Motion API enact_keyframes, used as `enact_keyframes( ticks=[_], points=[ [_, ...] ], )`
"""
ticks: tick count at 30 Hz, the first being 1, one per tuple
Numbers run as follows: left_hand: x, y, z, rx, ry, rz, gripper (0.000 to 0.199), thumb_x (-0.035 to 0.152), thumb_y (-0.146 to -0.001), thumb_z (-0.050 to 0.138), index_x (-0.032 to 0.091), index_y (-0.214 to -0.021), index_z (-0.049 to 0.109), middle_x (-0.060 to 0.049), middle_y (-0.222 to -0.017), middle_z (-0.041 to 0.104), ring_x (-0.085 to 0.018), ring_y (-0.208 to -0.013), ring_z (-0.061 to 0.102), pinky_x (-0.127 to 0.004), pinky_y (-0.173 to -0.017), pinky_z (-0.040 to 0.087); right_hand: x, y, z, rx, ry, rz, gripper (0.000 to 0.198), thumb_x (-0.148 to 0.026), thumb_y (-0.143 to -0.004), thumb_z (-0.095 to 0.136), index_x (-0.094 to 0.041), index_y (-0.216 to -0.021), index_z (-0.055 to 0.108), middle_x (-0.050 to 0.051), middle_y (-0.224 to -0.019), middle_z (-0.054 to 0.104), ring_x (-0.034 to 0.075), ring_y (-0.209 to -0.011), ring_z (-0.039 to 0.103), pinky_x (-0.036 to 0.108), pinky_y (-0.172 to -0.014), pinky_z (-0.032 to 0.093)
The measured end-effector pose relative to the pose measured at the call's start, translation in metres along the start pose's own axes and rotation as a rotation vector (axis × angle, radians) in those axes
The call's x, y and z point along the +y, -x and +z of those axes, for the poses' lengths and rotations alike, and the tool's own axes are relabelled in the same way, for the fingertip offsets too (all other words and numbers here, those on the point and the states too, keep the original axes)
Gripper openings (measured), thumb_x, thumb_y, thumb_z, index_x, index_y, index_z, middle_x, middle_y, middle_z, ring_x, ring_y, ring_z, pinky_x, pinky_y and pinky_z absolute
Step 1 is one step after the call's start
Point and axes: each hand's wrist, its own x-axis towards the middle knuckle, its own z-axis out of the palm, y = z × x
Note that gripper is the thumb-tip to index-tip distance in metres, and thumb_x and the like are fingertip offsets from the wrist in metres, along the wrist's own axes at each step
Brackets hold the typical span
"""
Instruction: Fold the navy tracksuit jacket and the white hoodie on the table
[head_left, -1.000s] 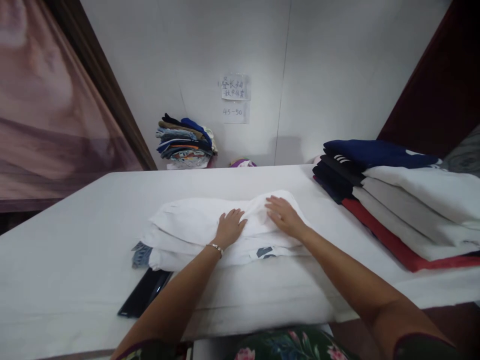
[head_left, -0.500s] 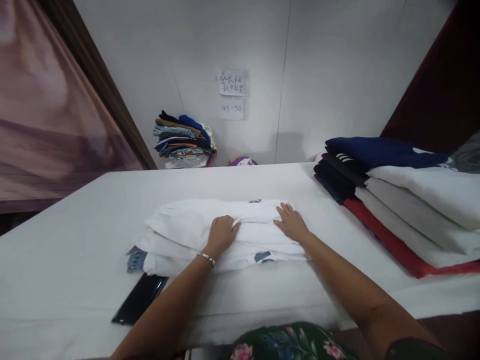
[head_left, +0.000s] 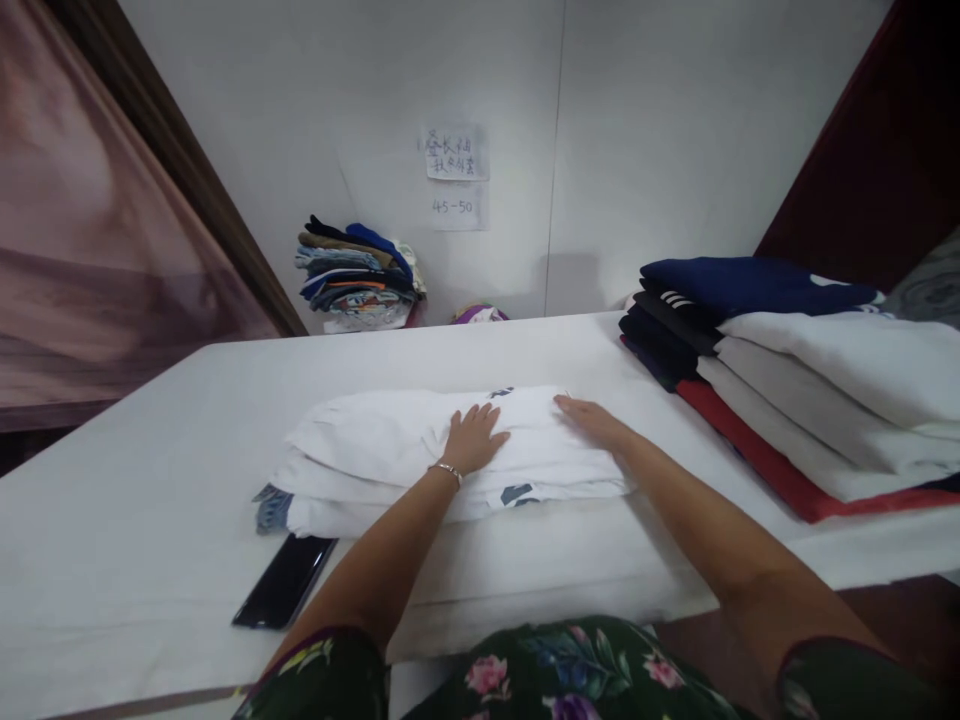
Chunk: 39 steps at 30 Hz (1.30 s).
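A white garment [head_left: 375, 425] with dark printed patches lies folded into a long strip across the table, with a bit of blue denim-like cloth [head_left: 273, 510] showing from under its left end. On its middle rests my left hand [head_left: 474, 438], open, fingers spread flat on the cloth. My right hand [head_left: 596, 420] lies at the garment's right end, fingers stretched out and close together, touching the cloth near its far corner; the thumb is hidden. A flat black phone-like object [head_left: 283, 583] lies beside the garment's near left edge, left of my forearm.
A stack of folded clothes [head_left: 780, 360], navy, grey, white and red, stands on the right of the white table [head_left: 172, 430]. Another clothes pile [head_left: 360, 275] is beyond the far edge. Handwritten paper signs [head_left: 457, 178] hang on the wall; a pinkish curtain [head_left: 112, 220] hangs left.
My left hand has slid right along the garment. My right hand has turned, its fingers now closer together at the right end. The view has shifted slightly.
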Motion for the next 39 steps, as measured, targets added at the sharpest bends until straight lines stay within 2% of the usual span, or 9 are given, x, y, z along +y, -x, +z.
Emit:
enact_keyframes(
  ticks=[3, 6, 13, 17, 20, 23, 27, 31, 39],
  points=[
    [-0.008, -0.001, 0.01, 0.014, 0.0, 0.009, 0.056, 0.051, -0.093, 0.036, 0.025, -0.142, 0.04, -0.006, -0.151, 0.035, -0.03, -0.14, 0.029, -0.058, -0.111, 0.019, 0.014, 0.027, -0.032, 0.171, -0.211, 0.046, 0.057, -0.06, -0.082, 0.054, -0.021, -0.123, 0.062, 0.008, -0.134, 0.057, 0.026, -0.128, 0.048, 0.044, -0.111, 0.031],
    [-0.009, -0.001, 0.01, 0.031, -0.009, 0.02, 0.057, 0.05, -0.093, 0.035, 0.023, -0.143, 0.039, -0.007, -0.151, 0.035, -0.03, -0.14, 0.029, -0.058, -0.112, 0.019, 0.031, 0.07, -0.047, 0.208, -0.245, 0.049, 0.055, -0.057, -0.081, 0.057, -0.022, -0.124, 0.062, 0.008, -0.131, 0.06, 0.026, -0.125, 0.051, 0.044, -0.109, 0.035],
    [0.003, 0.006, -0.018, 0.073, 0.068, 0.068, 0.06, 0.056, -0.09, 0.041, 0.024, -0.142, 0.04, -0.01, -0.153, 0.032, -0.029, -0.142, 0.023, -0.057, -0.113, 0.014, 0.046, 0.147, -0.027, 0.214, 0.055, -0.117, 0.055, -0.048, -0.081, 0.062, -0.025, -0.131, 0.054, 0.01, -0.132, 0.053, 0.022, -0.098, 0.061, 0.034, -0.073, 0.053],
    [0.018, 0.024, -0.027, 0.059, 0.06, 0.418, 0.062, 0.057, -0.083, 0.056, 0.026, -0.136, 0.047, -0.01, -0.152, 0.033, -0.028, -0.142, 0.025, -0.056, -0.114, 0.009, 0.035, 0.148, -0.017, 0.215, 0.156, -0.168, 0.04, -0.042, -0.089, 0.051, -0.024, -0.124, 0.058, 0.007, -0.108, 0.061, 0.017, -0.079, 0.061, 0.032, -0.072, 0.052],
    [0.02, 0.029, -0.026, -0.014, 0.066, 0.51, 0.042, 0.045, -0.086, 0.057, 0.028, -0.125, 0.058, -0.007, -0.144, 0.047, -0.026, -0.137, 0.034, -0.053, -0.114, 0.017, 0.022, 0.136, -0.014, 0.198, 0.195, -0.222, 0.032, -0.036, -0.093, 0.042, -0.024, -0.109, 0.066, 0.006, -0.093, 0.064, 0.018, -0.079, 0.062, 0.031, -0.074, 0.051],
    [0.016, 0.024, -0.028, -0.04, 0.114, 0.456, 0.027, 0.032, -0.092, 0.048, 0.028, -0.113, 0.065, -0.003, -0.125, 0.063, -0.021, -0.126, 0.048, -0.047, -0.112, 0.024, 0.009, 0.125, -0.014, 0.222, 0.235, -0.274, 0.031, -0.036, -0.094, 0.041, -0.024, -0.103, 0.068, 0.006, -0.096, 0.065, 0.019, -0.088, 0.062, 0.031, -0.078, 0.051],
    [0.008, 0.022, -0.04, -0.022, 0.278, 0.31, 0.032, 0.032, -0.093, 0.042, 0.025, -0.118, 0.062, -0.003, -0.124, 0.065, -0.018, -0.118, 0.055, -0.045, -0.112, 0.025, 0.003, 0.125, -0.02, 0.303, 0.278, -0.222, 0.04, -0.047, -0.09, 0.049, -0.024, -0.121, 0.059, 0.008, -0.109, 0.062, 0.02, -0.088, 0.061, 0.031, -0.072, 0.052],
    [0.001, 0.027, -0.049, -0.063, 0.415, 0.227, 0.036, 0.037, -0.095, 0.037, 0.026, -0.117, 0.063, -0.002, -0.124, 0.065, -0.018, -0.115, 0.057, -0.043, -0.114, 0.024, 0.009, 0.135, -0.02, 0.177, 0.314, -0.202, 0.052, -0.052, -0.086, 0.054, -0.024, -0.13, 0.049, 0.007, -0.105, 0.061, 0.018, -0.077, 0.06, 0.031, -0.067, 0.052],
    [-0.014, 0.03, -0.037, 0.039, 0.322, 0.271, 0.038, 0.029, -0.094, 0.036, 0.025, -0.125, 0.058, -0.004, -0.13, 0.061, -0.018, -0.121, 0.053, -0.044, -0.113, 0.026, -0.002, 0.127, 0.008, 0.171, 0.226, -0.396, 0.029, -0.034, -0.095, 0.04, -0.023, -0.112, 0.061, 0.009, -0.102, 0.063, 0.018, -0.087, 0.061, 0.03, -0.075, 0.052]
  ],
)
